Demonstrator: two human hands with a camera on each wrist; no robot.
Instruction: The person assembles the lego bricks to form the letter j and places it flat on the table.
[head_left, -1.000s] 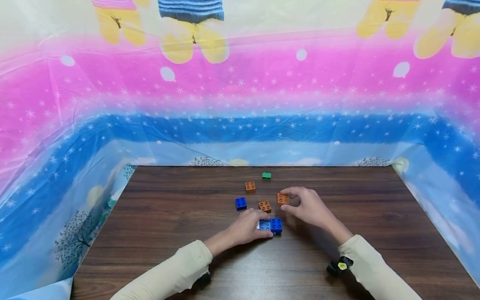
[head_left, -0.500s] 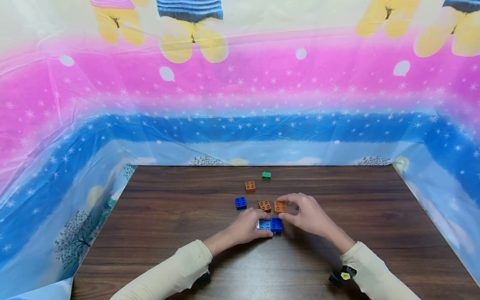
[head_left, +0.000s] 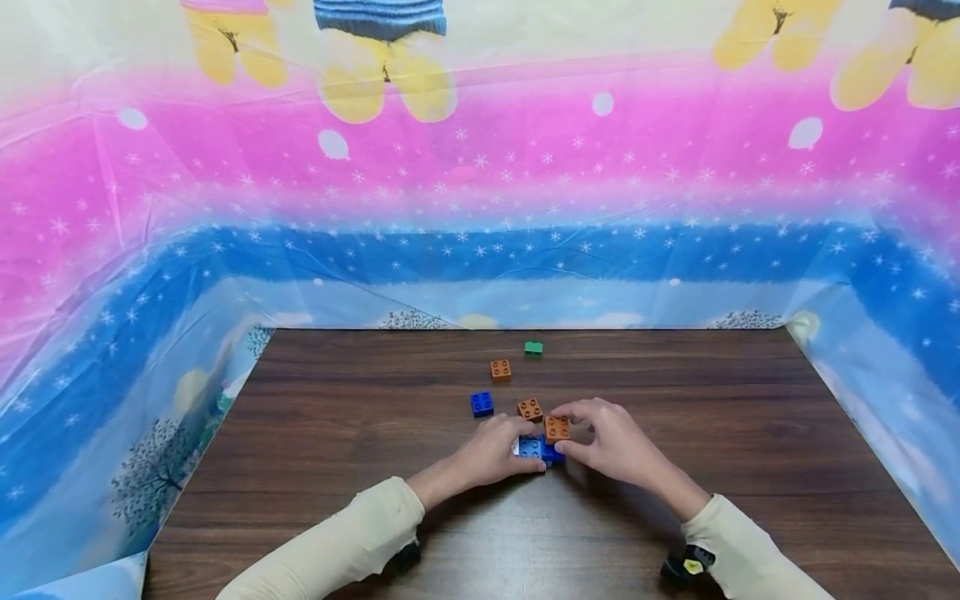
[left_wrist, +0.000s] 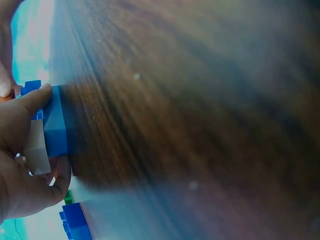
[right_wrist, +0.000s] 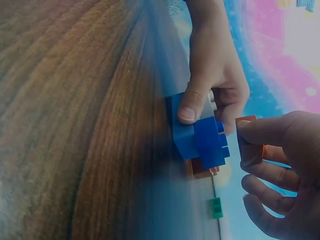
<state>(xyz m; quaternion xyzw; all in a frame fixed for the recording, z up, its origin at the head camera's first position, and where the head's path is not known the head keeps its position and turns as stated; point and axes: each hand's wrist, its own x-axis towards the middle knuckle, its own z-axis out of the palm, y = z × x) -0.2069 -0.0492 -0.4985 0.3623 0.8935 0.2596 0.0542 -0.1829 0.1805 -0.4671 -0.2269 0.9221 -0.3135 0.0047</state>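
On the table my left hand [head_left: 491, 452] grips a small stack: a light blue brick [left_wrist: 55, 131] below, with a white brick [left_wrist: 37, 149] and a dark blue brick [right_wrist: 210, 142] on top of it. My right hand [head_left: 621, 442] pinches an orange brick [head_left: 557, 428] between thumb and fingers. In the right wrist view this orange brick [right_wrist: 250, 142] hangs over the dark blue brick's studs, with a gap between them. From the head view it covers part of the dark blue brick. A second orange brick [head_left: 529, 409] lies just behind the stack.
Farther back on the wooden table [head_left: 337, 433] lie a loose blue brick [head_left: 482, 404], another orange brick [head_left: 500, 371] and a small green brick [head_left: 533, 348]. A printed cloth [head_left: 525, 258] hangs around the table's back and sides.
My right hand has brought the orange brick nearer and slightly left, from beside the second orange brick to over the stack. The left hand has kept its hold in place.
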